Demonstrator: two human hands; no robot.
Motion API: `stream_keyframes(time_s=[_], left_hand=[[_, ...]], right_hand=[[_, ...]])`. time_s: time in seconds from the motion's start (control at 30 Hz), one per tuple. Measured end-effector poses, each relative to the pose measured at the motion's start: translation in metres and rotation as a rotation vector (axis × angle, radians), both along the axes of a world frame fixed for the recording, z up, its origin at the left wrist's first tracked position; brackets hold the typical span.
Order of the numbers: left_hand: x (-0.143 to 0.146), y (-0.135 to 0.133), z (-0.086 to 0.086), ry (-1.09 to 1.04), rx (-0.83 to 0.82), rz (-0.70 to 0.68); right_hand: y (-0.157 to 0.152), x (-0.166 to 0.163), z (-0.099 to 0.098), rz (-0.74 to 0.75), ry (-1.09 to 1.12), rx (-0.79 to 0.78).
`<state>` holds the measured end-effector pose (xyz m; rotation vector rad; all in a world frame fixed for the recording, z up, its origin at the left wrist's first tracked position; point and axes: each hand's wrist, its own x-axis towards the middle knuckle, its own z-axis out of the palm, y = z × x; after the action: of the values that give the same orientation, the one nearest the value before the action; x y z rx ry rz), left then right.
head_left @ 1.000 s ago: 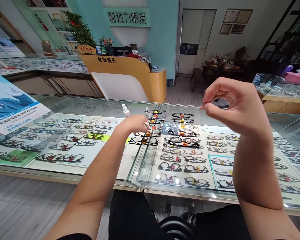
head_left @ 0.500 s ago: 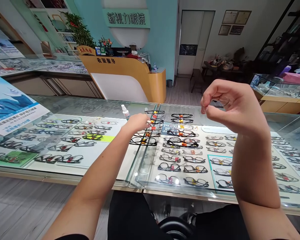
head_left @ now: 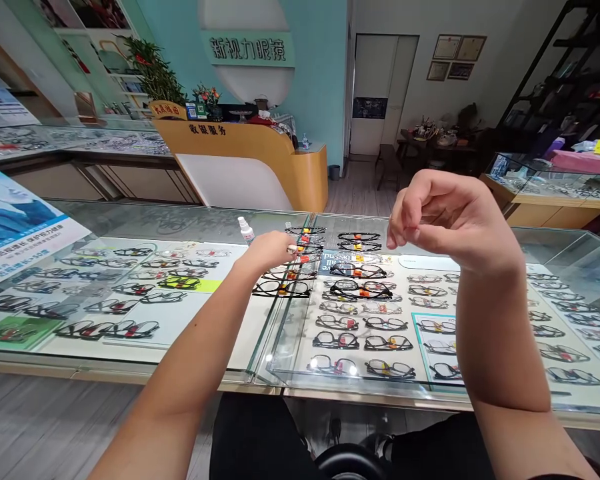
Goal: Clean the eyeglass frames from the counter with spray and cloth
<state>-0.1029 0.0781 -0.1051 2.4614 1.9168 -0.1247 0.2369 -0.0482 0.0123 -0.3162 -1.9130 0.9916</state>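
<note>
My left hand [head_left: 269, 253] is over the glass counter, beside a column of black-framed glasses [head_left: 283, 289] with small coloured tags. Its fingers are closed, and a small whitish bit shows at the fingertips; I cannot make out what it is. Just behind that hand stands a white spray bottle [head_left: 246, 231]. My right hand [head_left: 450, 217] is raised above the counter's right part, its fingers curled in to meet the thumb, with nothing visible in them. Left of it, a second column of dark glasses [head_left: 364, 292] lies on the glass top.
Many more glasses are laid out inside the glass display counter [head_left: 415, 392]. A blue and white sign [head_left: 25, 220] leans at the left. Beyond are a wooden cashier desk [head_left: 310, 177], a right-hand display case [head_left: 555, 199] and a dark bench [head_left: 390, 163].
The right hand has come slightly down, its fingertips now closed against the thumb where a gap showed. My left hand stays beside the glasses. The view has tilted up slightly.
</note>
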Motion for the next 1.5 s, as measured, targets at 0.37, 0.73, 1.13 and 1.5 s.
stream_keyframes(time_s=[0.37,0.73,1.13,1.5], left_hand=[[0.009,-0.013,0.010,-0.183,0.183,-0.026],[0.009,-0.012,0.008,-0.300,0.233,-0.023],[0.013,-0.017,0.011,-0.372,0.359,-0.082],[0.015,-0.019,0.011,-0.430,0.426,-0.092]], right_hand=[[0.001,-0.002,-0.002,0.024,0.025,-0.018],[-0.002,-0.001,-0.002,0.041,0.009,-0.029],[0.005,-0.002,-0.005,0.106,0.036,0.021],[0.008,-0.002,-0.006,0.170,0.029,0.073]])
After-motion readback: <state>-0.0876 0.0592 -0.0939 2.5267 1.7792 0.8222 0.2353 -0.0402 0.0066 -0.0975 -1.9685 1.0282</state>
